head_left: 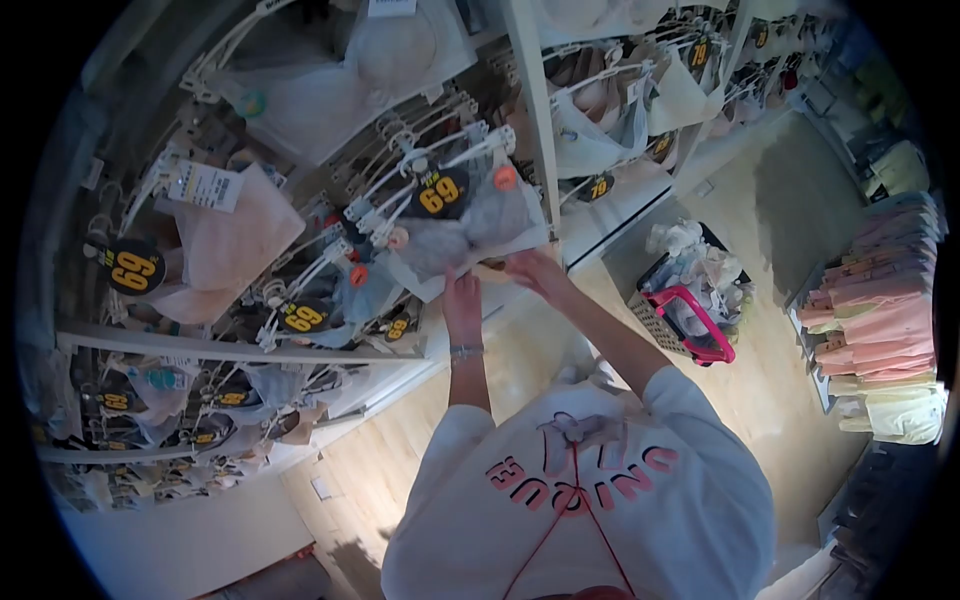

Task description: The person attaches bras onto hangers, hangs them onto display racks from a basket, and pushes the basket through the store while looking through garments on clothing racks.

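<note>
Clear plastic covers a greyish bra (455,240) hanging on a white hanger in the rack before me. My left hand (462,298), a bracelet at its wrist, has its fingers closed at the lower edge of this plastic cover. To its right, my right hand (538,273) is closed at the cover's bottom right corner. A small beige patch (490,272) shows between the two hands; what it is I cannot make out. A round black price tag (440,193) reading 69 hangs over the bra, and an orange round sticker (505,178) sits near its right side.
More bagged bras (235,235) hang in rows to the left. White bras (600,125) hang beyond a pale upright post (535,110). A basket with a pink handle (700,325), filled with plastic-wrapped items, stands on the floor at right. Folded or hung clothes (875,310) line the far right.
</note>
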### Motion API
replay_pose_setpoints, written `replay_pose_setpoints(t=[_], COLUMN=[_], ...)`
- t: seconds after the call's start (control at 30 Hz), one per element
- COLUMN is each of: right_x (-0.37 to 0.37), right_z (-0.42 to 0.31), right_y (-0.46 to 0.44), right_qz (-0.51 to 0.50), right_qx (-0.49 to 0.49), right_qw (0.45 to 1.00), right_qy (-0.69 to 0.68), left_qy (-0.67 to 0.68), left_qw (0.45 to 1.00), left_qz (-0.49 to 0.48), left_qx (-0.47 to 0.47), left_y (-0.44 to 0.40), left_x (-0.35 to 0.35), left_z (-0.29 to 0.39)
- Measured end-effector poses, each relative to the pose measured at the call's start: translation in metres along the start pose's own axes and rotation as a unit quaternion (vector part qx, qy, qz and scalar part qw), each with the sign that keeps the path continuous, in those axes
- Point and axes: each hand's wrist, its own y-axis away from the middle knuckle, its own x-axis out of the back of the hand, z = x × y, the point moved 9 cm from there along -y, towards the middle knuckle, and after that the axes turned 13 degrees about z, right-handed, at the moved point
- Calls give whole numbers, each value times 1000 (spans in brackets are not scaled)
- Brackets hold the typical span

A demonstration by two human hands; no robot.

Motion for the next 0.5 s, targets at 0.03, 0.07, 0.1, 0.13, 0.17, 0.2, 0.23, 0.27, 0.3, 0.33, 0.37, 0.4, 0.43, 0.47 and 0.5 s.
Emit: replay_pose_setpoints(t=[0.03, 0.07, 0.1, 0.13, 0.17, 0.2, 0.23, 0.27, 0.3, 0.33, 0.37, 0.4, 0.43, 0.47, 0.5], right_x=[24, 60, 100, 141, 182, 209, 235, 244, 242, 264, 279, 298, 324, 349, 371], right_z=[10, 26, 39, 46, 46, 25, 3, -32, -63, -79, -98, -114, -120, -118, -106], right_y=[4, 7, 13, 28, 52, 83, 117, 153, 187, 206, 228, 247, 259, 264, 256], right_qz=[21, 53, 101, 161, 223, 275, 326, 375, 346, 392, 392, 468, 525, 571, 574], right_qx=[35, 100, 187, 258, 312, 299, 282, 294, 407, 336, 404, 393, 387, 318, 210], right_qw=[997, 983, 950, 907, 862, 843, 822, 748, 625, 590, 575, 536, 517, 523, 541], right_qy=[62, 146, 228, 293, 332, 353, 372, 462, 569, 620, 594, 583, 554, 547, 578], left_qy=[-25, -55, -86, -105, -122, -88, -111, -133, -140, -150, -161, -163, -165, -178, -184], left_qw=[1000, 998, 994, 989, 981, 959, 954, 943, 942, 939, 935, 940, 945, 955, 964], left_qz=[7, 22, 37, 54, 76, 99, 155, 213, 229, 247, 267, 250, 233, 199, 166], left_qx=[5, 22, 49, 93, 129, 252, 233, 217, 200, 184, 169, 166, 161, 129, 99], left_y=[-3, -2, 0, 4, 7, 7, 17, 24, 23, 25, 29, 25, 18, 19, 16], left_x=[13, 39, 66, 97, 132, 168, 195, 212, 215, 224, 233, 223, 201, 166, 130], left_z=[-5, -20, -38, -55, -69, -93, -95, -97, -96, -93, -91, -91, -88, -80, -71])
